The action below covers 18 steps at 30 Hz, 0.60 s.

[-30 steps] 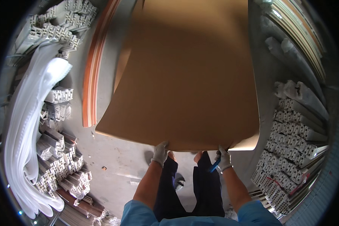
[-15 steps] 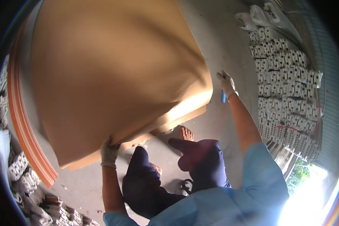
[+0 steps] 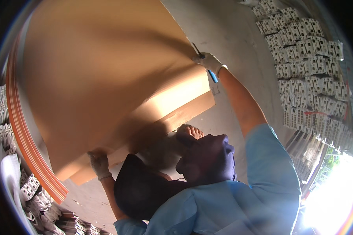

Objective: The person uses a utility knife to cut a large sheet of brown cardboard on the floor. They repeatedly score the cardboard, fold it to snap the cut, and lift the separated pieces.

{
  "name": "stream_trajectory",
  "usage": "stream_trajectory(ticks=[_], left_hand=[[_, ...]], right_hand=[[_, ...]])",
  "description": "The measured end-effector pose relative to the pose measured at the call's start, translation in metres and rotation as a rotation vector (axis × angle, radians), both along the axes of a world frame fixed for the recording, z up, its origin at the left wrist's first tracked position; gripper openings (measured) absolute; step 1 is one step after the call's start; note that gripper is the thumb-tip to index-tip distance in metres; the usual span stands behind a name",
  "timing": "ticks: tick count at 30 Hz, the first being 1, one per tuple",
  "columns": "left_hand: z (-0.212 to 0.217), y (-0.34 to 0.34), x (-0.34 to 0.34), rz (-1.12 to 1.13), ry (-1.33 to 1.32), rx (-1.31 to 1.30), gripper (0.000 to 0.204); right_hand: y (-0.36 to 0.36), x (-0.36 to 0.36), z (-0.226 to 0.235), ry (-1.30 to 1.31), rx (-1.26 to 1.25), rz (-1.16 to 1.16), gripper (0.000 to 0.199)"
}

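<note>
- Behind the big brown cardboard sheet, much of the floor is hidden; its top and left run out of view.
- Its long axis tilts from lower left up to the right, serrated edge facing right.
- Gloved left hand clamps the lower corner.
- Gloved right hand pinches the right edge, with a blue tool underneath.

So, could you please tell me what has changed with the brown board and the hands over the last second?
The right hand left the brown board's lower edge and climbed its right edge, a blue-handled tool with it. The board swung left and tilted. The left hand kept gripping the lower edge; the person stayed crouched on the concrete floor.
</note>
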State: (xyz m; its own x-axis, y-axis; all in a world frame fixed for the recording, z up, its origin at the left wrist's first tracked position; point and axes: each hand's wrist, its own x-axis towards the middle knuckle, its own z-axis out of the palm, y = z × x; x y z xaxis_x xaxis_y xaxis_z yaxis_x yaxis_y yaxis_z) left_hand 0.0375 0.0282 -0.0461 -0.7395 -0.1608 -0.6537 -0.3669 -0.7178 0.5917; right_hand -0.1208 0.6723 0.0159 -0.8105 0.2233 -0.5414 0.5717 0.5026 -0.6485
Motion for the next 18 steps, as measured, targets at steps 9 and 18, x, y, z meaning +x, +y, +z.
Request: stream_trajectory(ticks=[9, 18], left_hand=[[-0.041, -0.019, 0.056, -0.288, -0.425, -0.419, 0.043], [-0.025, 0.002, 0.082, -0.26, -0.551, -0.268, 0.055]], right_hand=[[0.0, 0.033, -0.017, -0.185, 0.213, -0.014, 0.047], [0.015, 0.068, -0.036, -0.195, 0.458, 0.141, 0.04]])
